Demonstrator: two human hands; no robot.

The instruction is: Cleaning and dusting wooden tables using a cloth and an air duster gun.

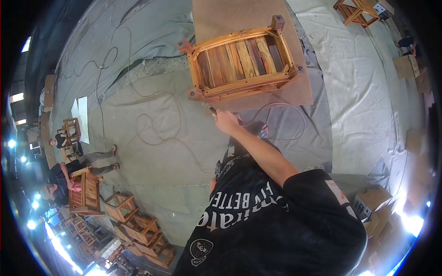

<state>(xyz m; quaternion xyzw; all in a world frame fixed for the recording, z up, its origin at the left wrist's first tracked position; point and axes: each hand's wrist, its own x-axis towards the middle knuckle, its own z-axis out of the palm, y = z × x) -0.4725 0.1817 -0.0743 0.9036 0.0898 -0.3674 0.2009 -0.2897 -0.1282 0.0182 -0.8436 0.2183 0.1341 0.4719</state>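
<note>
A small slatted wooden table (239, 60) lies upside down, its short legs pointing up toward me. My right hand (226, 121) is closed around what looks like a spray gun (212, 110), mostly hidden by the fingers, with a thin hose (294, 108) looping off to the right. Its dark front end points at the table's near left leg (196, 94), a small gap away. Of my left hand (212, 184), only a sliver of skin shows beside my shirt, low at my left side; its fingers are hidden.
Under the table is a brown board (301, 94) on grey cloth sheeting (152, 103), crossed by loose hoses. At left, a person (62, 184) handles a wooden piece beside stacked wooden frames (142, 227); another person sits behind. Cardboard boxes (375, 200) stand at right.
</note>
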